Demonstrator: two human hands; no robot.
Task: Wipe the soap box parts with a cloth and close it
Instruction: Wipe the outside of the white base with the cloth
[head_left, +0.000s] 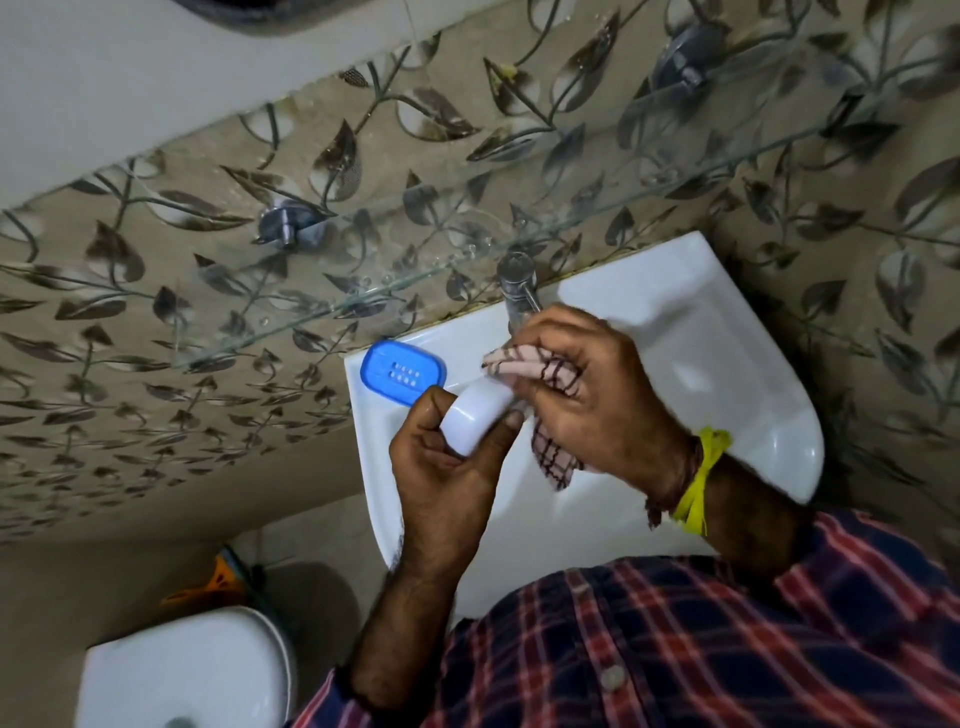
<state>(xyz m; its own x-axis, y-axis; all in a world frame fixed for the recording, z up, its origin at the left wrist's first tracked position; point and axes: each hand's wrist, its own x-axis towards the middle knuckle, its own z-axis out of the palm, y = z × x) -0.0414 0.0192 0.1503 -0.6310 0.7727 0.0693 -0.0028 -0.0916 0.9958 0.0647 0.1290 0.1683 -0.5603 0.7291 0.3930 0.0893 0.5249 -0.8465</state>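
Observation:
My left hand (441, 462) grips a white soap box part (477, 415) over the white sink (727, 364). My right hand (587, 389) holds a pink checked cloth (535, 371) pressed against the upper end of that white part; the cloth's tail hangs below the hand. A blue soap box part (402, 371) with small drain holes lies flat on the sink's back left corner, just left of my hands and apart from them.
A chrome tap (519, 291) stands on the sink's back rim right behind my right hand. A glass shelf (363, 306) juts from the leaf-patterned wall above the sink. A white toilet (182, 670) sits at lower left, an orange object (208, 582) behind it.

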